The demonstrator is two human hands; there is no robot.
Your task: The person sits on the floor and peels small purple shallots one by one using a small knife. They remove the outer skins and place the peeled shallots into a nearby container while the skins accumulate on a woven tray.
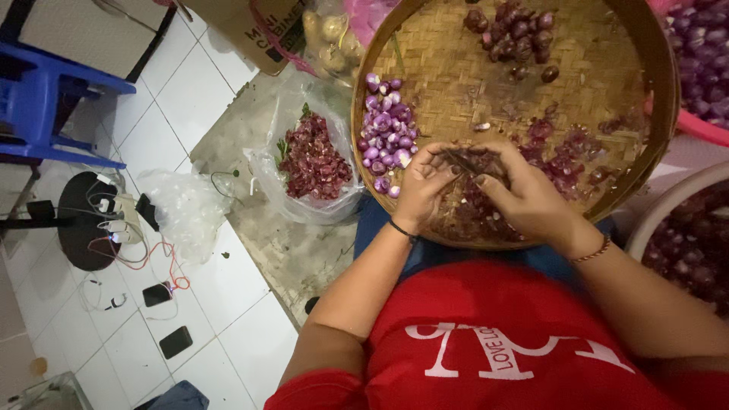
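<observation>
Head view, looking down, left to right: a blue plastic stool [45, 99] on the white tiled floor [228, 319], cables and phones [156, 294] strewn beside a dark round stand, then a clear bag of red shallot skins [313, 159]. The woven bamboo tray [456, 83] rests on the person's lap, with a heap of peeled purple shallots [386, 129] on its left side and unpeeled ones [516, 34] at the far rim. The left hand [425, 186] pinches a shallot [469, 161] over the tray's near edge; the right hand [524, 197] closes against it, fingers curled, seemingly around a small blade, though blur hides it. Peeling goes best with a firm pinch and shallow cuts, away from the thumb. Bowls of more shallots [695, 243] sit right.
</observation>
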